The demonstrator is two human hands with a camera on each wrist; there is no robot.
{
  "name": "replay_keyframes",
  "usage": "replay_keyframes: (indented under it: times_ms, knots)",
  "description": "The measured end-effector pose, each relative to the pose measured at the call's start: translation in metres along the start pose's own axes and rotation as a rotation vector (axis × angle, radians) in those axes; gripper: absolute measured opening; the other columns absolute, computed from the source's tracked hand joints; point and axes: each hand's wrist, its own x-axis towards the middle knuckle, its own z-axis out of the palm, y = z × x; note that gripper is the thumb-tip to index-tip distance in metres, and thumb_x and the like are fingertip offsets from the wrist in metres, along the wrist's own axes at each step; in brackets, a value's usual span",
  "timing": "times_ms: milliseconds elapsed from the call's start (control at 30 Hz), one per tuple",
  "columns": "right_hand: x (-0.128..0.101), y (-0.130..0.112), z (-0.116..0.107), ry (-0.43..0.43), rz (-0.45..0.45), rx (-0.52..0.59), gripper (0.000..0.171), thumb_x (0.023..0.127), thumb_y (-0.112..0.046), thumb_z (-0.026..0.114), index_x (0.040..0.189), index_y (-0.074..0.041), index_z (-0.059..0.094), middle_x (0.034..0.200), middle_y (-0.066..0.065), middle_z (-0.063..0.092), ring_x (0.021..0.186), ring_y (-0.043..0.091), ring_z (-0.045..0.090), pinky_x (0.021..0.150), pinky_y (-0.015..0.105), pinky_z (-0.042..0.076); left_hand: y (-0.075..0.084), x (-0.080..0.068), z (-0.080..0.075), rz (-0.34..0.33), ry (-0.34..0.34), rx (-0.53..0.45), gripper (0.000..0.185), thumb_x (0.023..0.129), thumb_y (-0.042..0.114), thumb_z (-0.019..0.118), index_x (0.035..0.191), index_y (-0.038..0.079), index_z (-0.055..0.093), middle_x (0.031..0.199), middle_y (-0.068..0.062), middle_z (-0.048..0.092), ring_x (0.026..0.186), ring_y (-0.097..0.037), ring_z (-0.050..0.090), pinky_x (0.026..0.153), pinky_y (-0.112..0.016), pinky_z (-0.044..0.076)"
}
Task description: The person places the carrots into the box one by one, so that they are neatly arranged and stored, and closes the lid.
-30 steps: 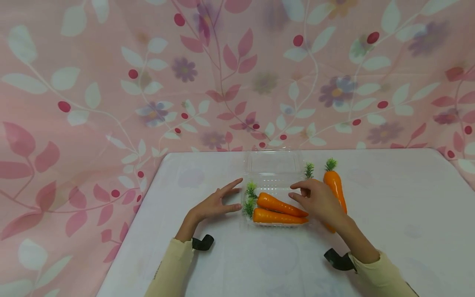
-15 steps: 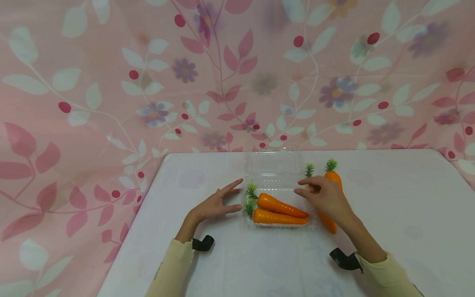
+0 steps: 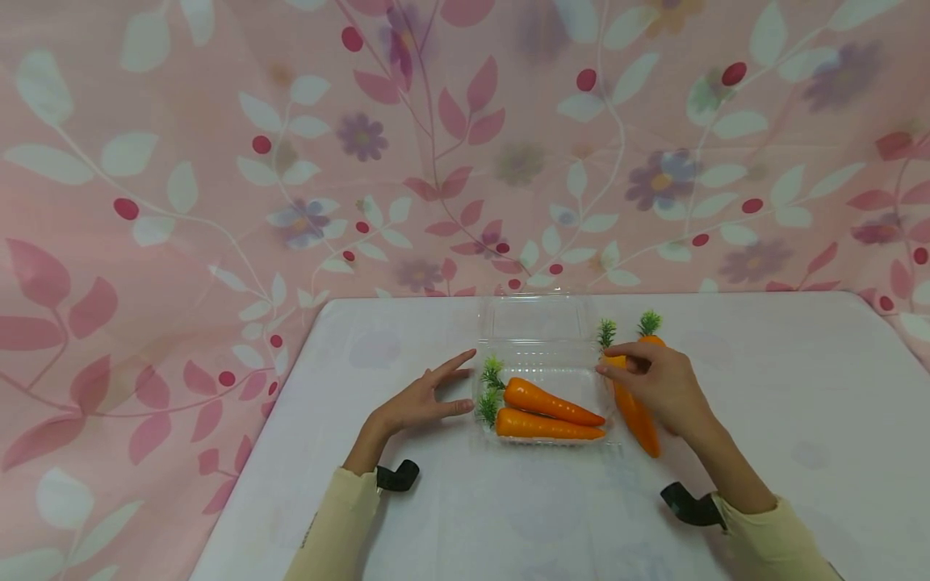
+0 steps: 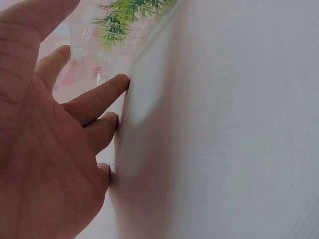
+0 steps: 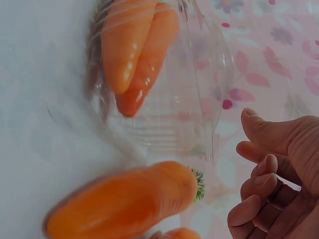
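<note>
Two orange toy carrots, an upper one [image 3: 545, 399] and a lower one [image 3: 545, 424], lie side by side in a clear plastic clamshell box [image 3: 563, 376], green tops to the left. Its lid [image 3: 538, 316] is folded back. My left hand [image 3: 410, 403] rests at the box's left side, fingers spread and fingertips right at the wall. Over the table right of the box, my right hand [image 3: 670, 389] hovers above a third carrot [image 3: 639, 424], thumb and fingers loosely bent with nothing between them. A fourth carrot [image 3: 653, 340] lies beyond, mostly hidden by that hand.
The white-covered table [image 3: 806, 387] reaches out on both sides. Behind it hangs a pink floral cloth [image 3: 465, 145]. A black wrist mount shows at each cuff, the left one [image 3: 398, 475] and the right one [image 3: 690, 506].
My right hand has moved right, away from the box's carrots to over the loose ones, uncovering more of the third carrot. The left hand and the box stay put.
</note>
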Motion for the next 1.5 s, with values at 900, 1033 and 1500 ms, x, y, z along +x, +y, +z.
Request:
replay_keyframes:
  times_ms: [900,1033,1500]
  knots:
    - [-0.002,0.029,-0.016,0.044,0.123,-0.127,0.039,0.086,-0.032,0.078,0.111,-0.002,0.073,0.089,0.009,0.063,0.079,0.025,0.053,0.061,0.028,0.049,0.000,-0.002,0.001,-0.011,0.001,-0.010,0.085,0.091,0.046,0.069,0.159,0.032,0.020,0.153,-0.001,0.041,0.141,-0.012,0.034,0.113,-0.061,-0.007]
    - [-0.004,0.032,-0.018,0.061,0.149,-0.173,0.041,0.085,-0.031,0.079,0.112,0.000,0.072,0.087,0.011,0.064,0.078,0.025,0.053,0.061,0.031,0.047,0.001,-0.002,0.001,-0.010,0.000,-0.010,0.085,0.091,0.046,0.069,0.159,0.032,0.020,0.153,-0.001,0.040,0.141,-0.012,0.034,0.114,-0.061,-0.007]
    - [-0.006,0.040,-0.024,0.085,0.144,-0.189,0.042,0.086,-0.029,0.078,0.111,0.003,0.071,0.083,0.010,0.064,0.070,0.023,0.052,0.050,0.025,0.043,0.000,0.000,0.001,-0.007,-0.001,-0.007,0.084,0.091,0.045,0.069,0.159,0.033,0.020,0.153,0.001,0.041,0.141,-0.012,0.034,0.113,-0.061,-0.006]
